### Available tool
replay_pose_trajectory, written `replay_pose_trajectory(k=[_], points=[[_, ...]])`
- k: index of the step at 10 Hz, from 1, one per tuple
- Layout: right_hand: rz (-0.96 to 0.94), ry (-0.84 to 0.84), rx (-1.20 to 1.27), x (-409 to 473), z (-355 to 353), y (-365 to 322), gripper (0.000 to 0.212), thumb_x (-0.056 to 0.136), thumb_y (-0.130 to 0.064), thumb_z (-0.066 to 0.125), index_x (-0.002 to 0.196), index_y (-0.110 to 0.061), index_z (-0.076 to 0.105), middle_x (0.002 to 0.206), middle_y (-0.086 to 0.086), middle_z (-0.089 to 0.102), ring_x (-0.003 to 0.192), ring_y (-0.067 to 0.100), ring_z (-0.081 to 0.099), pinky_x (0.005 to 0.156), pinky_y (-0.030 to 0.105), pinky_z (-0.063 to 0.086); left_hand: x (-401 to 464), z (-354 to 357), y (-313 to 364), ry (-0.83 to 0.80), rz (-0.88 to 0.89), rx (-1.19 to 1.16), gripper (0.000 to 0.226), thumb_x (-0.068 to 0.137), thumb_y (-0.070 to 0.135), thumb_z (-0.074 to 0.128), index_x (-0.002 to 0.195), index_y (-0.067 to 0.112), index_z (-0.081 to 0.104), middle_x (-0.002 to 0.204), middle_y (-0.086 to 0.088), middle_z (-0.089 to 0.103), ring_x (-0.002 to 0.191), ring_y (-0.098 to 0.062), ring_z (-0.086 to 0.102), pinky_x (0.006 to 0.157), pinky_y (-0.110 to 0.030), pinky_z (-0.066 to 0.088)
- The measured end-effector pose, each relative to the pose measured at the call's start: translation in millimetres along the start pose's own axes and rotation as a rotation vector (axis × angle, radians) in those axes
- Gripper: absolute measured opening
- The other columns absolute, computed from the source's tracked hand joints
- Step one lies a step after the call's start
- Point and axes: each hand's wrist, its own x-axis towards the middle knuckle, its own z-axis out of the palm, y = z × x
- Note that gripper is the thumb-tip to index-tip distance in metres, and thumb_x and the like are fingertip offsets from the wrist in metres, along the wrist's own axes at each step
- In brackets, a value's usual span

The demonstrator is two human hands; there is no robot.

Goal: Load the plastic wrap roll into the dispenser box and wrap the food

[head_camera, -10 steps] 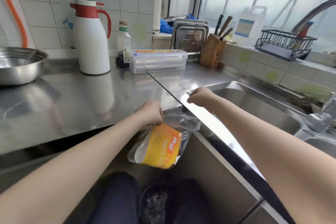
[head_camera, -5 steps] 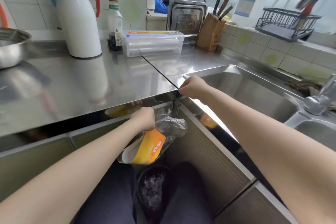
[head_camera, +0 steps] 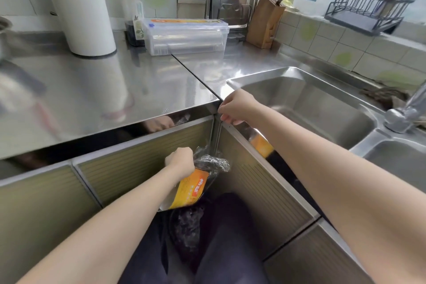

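Here is the orange-labelled plastic wrap roll [head_camera: 191, 188] in its crinkled clear plastic bag [head_camera: 213, 162], hanging low in front of the ribbed cabinet doors [head_camera: 143, 163], well below the worktop; the left hand [head_camera: 181, 161] has its fingers clenched round the gathered neck of that bag, so the roll dangles at a tilt, lower end toward the person's dark-trousered knees [head_camera: 230, 237]; it looks to me like a carrying grip, chosen to bring the packet up before unwrapping it. Just under it a dark round bin lined with crumpled film [head_camera: 186, 226] sits between the knees, probably ready for the packaging. Up at the corner where the two steel sections meet, the right hand [head_camera: 235, 107] rests on the counter edge with fingers curled under; whether they pinch anything or merely brace on the lip I cannot tell. Far back on the stainless steel counter [head_camera: 103, 90] waits the clear rectangular dispenser box with the orange-striped lid [head_camera: 185, 36], lid down, well apart from the roll; something pale and cylindrical shows through its wall, too hazy to name. Beside it stand a white thermos jug [head_camera: 83, 7] and a small dark-liquid bottle [head_camera: 133, 11]; the steel sink [head_camera: 299, 104] lies to the right. No food to wrap is visible.
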Motion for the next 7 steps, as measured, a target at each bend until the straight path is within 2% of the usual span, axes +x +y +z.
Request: replay_pose_trajectory(k=[2,3,4,5,6,7], points=[[0.034,-0.009,0.011,3.1,2.5,1.8,0.028,0.088,-0.004,0.047,0.106,0.005,0.066,0.093,0.020,0.074,0.071,0.022,0.065,0.073,0.033,0.058,2.4,15.9,-7.6,-0.139,0.050,-0.061,0.038,0.083,-0.003,0.049,0.118,0.004,0.061,0.115,-0.013,0.064,0.101,-0.029,0.063,0.087,-0.040,0.055],[0.070,-0.024,0.013,4.8,1.6,2.5,0.027,0.087,-0.002,0.046,0.103,0.005,0.066,0.080,0.015,0.070,0.070,0.022,0.063,0.059,0.026,0.052,3.3,9.5,-9.0,-0.162,0.052,-0.059,0.037,0.083,0.000,0.050,0.118,0.004,0.061,0.119,-0.013,0.063,0.106,-0.030,0.062,0.090,-0.039,0.053],[0.093,-0.029,0.013,6.1,0.3,0.9,0.027,0.087,0.000,0.046,0.103,0.005,0.066,0.076,0.013,0.068,0.070,0.023,0.062,0.054,0.023,0.049,5.5,-4.2,-7.1,-0.168,0.066,-0.081,0.031,0.083,0.003,0.052,0.110,0.006,0.066,0.110,-0.011,0.067,0.099,-0.027,0.065,0.087,-0.036,0.055],[0.091,-0.030,0.020,4.5,0.7,-4.5,0.028,0.086,0.000,0.044,0.105,0.006,0.065,0.084,0.017,0.070,0.071,0.024,0.062,0.064,0.029,0.054,5.7,-20.1,0.5,-0.199,0.084,-0.091,0.029,0.084,0.003,0.052,0.109,0.003,0.066,0.099,-0.015,0.071,0.090,-0.027,0.068,0.085,-0.037,0.056],[0.091,-0.031,-0.001,4.4,1.3,-9.8,0.030,0.088,-0.001,0.045,0.110,0.006,0.063,0.096,0.021,0.071,0.073,0.025,0.062,0.069,0.032,0.056,0.9,-41.5,12.3,-0.283,0.113,-0.090,0.029,0.087,0.006,0.054,0.112,-0.002,0.064,0.100,-0.017,0.072,0.081,-0.025,0.067,0.082,-0.034,0.055],[0.091,-0.024,-0.034,-0.3,-1.8,-14.5,0.034,0.089,-0.001,0.046,0.120,0.005,0.058,0.103,0.024,0.070,0.074,0.026,0.060,0.066,0.030,0.052,-5.7,-63.7,24.5,-0.345,0.121,-0.091,0.031,0.091,0.011,0.053,0.118,-0.001,0.061,0.104,-0.012,0.069,0.092,-0.024,0.068,0.082,-0.031,0.053]])
